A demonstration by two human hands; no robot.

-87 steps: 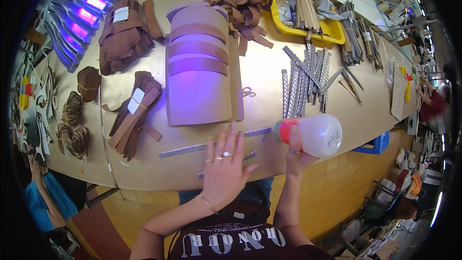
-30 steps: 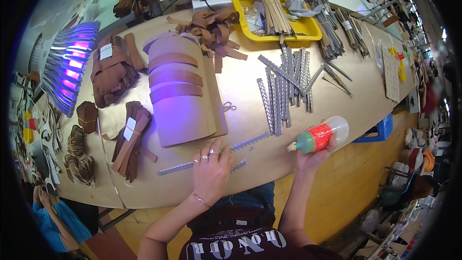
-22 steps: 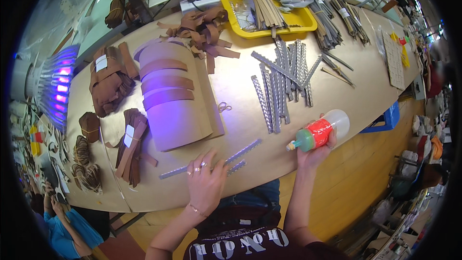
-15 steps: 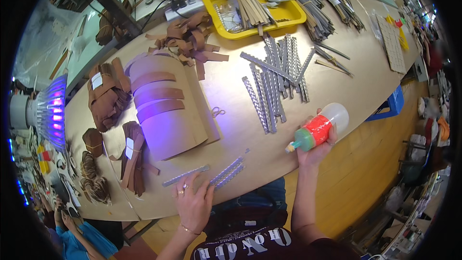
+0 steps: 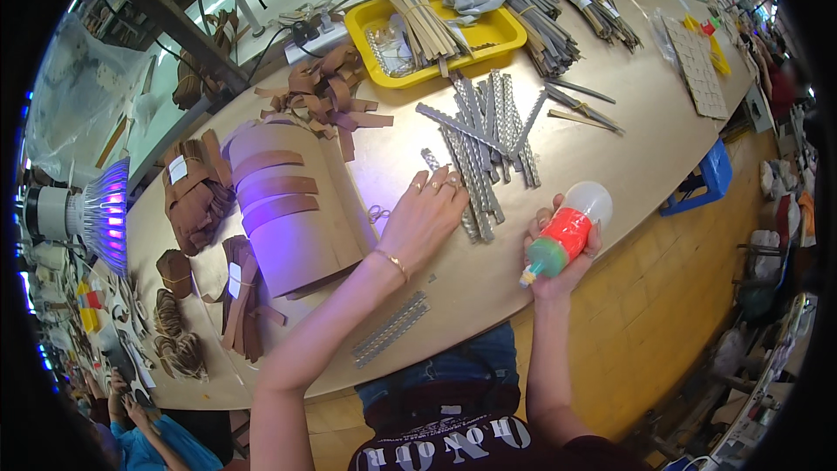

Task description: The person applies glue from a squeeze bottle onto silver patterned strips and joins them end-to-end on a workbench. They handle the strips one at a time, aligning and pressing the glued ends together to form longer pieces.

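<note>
My left hand [image 5: 425, 209] reaches over the work surface with fingers bent onto the leftmost silver braided strip [image 5: 429, 157] of a loose pile. The fingers cover that strip's middle, and their tips are hidden. More grey and silver braided strips [image 5: 501, 126] lie beside it, some crossing. My right hand [image 5: 565, 263] is wrapped round a squeeze bottle [image 5: 565, 231] with a clear rounded base, red band and green nozzle cap, nozzle pointing down and left. Two braided strips [image 5: 390, 331] lie side by side near the front edge, next to my left forearm.
A curved brown board [image 5: 323, 249] bearing brown strips [image 5: 281, 185] stands left of my left hand. Brown strip bundles [image 5: 196, 187] lie farther left, near a purple-lit lamp [image 5: 105, 214]. At the back are a yellow tray [image 5: 392, 80], grey strip bundles [image 5: 545, 35] and a woven panel [image 5: 695, 70].
My left hand has moved from the strips near the front edge, up and right to the pile. The right hand still holds the bottle in about the same place.
</note>
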